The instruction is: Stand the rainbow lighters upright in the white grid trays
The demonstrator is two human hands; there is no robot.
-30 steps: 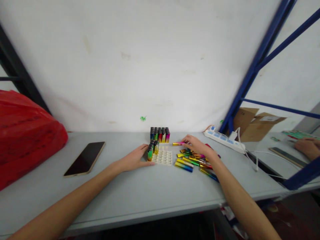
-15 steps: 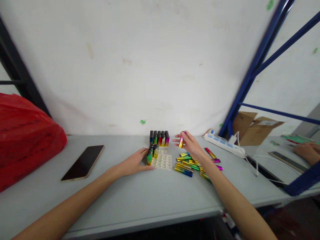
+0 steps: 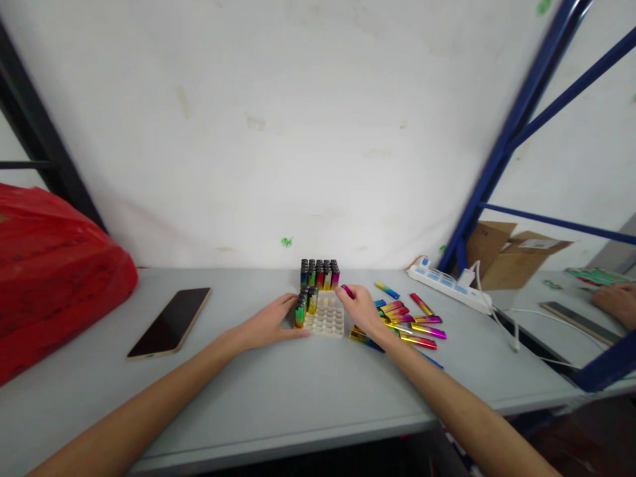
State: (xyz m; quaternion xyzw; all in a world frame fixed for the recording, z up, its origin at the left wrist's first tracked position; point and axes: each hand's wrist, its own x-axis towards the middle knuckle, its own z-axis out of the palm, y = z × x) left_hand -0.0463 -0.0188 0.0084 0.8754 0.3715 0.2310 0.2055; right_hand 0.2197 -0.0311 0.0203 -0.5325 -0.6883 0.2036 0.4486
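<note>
A white tray [image 3: 332, 324] with rows of round holes lies on the table, and several black-topped shiny tubes [image 3: 300, 315] stand upright along its left side. My left hand [image 3: 272, 323] is braced at the tray's left end, thumb along the front corner and fingers behind, gripping it. Over the tray's back right part, my right hand [image 3: 362, 310] pinches a shiny tube [image 3: 347, 291]; only its purple end shows. More metallic tubes [image 3: 420, 330] in yellow, red, purple and blue lie in a loose pile to the right, partly hidden by my right forearm.
A block of upright black-topped tubes [image 3: 319, 275] stands behind the tray, near the wall. A phone [image 3: 171, 322] and red bag [image 3: 59, 278] are left. On the right are a power strip [image 3: 450, 287], blue rack post [image 3: 497, 159], cardboard box [image 3: 517, 258] and another person's hand [image 3: 616, 301].
My right hand has moved left and slightly down with its tube, from above the pile to over the tray. More of the pile shows now. The left hand keeps its place.
</note>
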